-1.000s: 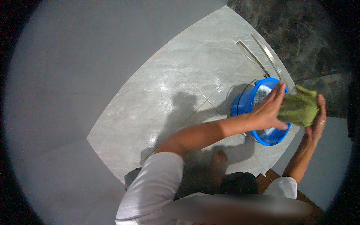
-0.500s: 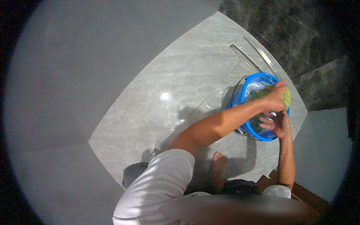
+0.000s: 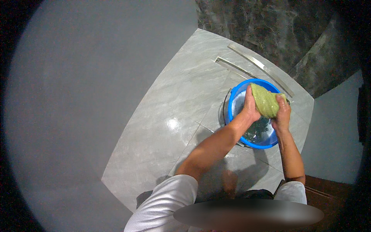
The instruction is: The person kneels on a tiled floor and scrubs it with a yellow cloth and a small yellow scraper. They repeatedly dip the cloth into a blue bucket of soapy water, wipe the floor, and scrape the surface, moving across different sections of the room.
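Observation:
A wet yellow-green cloth [image 3: 265, 101] is bunched between my two hands, above a blue bucket [image 3: 231, 104]. My left hand [image 3: 251, 106] grips its left end, thumb side up along the edge. On the other end my right hand [image 3: 283, 112] is closed, its thumb pressed over the cloth. Water [image 3: 257, 129] with pale suds shows inside the bucket below my wrists. The cloth and hands hide the far right part of the bucket's inside.
The bucket stands on grey floor tiles [image 3: 166, 96]. Beyond it lie a narrow floor drain slot [image 3: 235, 67] and a loose metal strip [image 3: 262, 65]. Grey walls and a dark marbled wall [image 3: 262, 23] border the floor. My bare foot [image 3: 229, 181] is near the bucket.
My right hand, earlier open below the cloth, has closed on it. The cloth now spans both hands over the bucket, more spread out. The view has also shifted and turned.

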`<state>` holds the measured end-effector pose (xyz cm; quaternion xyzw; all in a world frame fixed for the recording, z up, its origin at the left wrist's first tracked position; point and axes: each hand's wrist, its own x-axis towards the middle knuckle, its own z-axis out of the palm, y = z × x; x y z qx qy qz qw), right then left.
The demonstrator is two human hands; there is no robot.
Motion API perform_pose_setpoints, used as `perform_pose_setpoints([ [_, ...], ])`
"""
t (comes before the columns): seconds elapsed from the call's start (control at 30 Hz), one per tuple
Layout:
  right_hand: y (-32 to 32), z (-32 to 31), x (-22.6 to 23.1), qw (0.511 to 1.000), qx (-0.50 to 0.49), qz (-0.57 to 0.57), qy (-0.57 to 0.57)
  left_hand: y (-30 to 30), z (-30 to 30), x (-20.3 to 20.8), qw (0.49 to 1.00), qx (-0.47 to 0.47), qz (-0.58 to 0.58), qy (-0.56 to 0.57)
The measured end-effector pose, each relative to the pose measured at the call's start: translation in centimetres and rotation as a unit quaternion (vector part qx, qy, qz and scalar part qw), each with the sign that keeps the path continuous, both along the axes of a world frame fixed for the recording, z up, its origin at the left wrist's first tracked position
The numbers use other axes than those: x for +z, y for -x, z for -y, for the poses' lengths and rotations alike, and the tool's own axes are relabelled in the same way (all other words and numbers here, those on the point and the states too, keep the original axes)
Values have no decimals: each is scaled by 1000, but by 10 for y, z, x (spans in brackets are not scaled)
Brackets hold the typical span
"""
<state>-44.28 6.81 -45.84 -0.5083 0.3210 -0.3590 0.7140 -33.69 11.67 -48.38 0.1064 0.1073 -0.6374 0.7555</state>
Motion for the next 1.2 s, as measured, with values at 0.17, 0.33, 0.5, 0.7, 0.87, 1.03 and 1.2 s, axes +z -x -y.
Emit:
perform_pose_setpoints([
  [0.17, -1, -11, 10, 865, -26, -172, 472, 4, 15, -19, 996, -53, 74, -2],
  [0.33, 5, -18, 13, 717, 18, -191, 670, -2, 25, -26, 962, -206, 177, -19],
  [0.5, 5, -24, 18, 617, 108, -182, 758, -7, 22, -13, 900, -280, 330, -56],
  [0.7, 2, -25, 9, 531, 200, -171, 805, -18, 14, -3, 775, -345, 523, -73],
  [0.87, -2, -21, 4, 468, 264, -164, 827, -25, 17, -8, 563, -292, 773, -28],
  [1.03, -30, -39, 44, 741, 101, -170, 642, -79, -43, 22, 615, -64, 780, -102],
  [1.2, -104, -108, 72, 947, 275, -69, -150, -144, -233, 51, 572, 109, 807, -97],
])
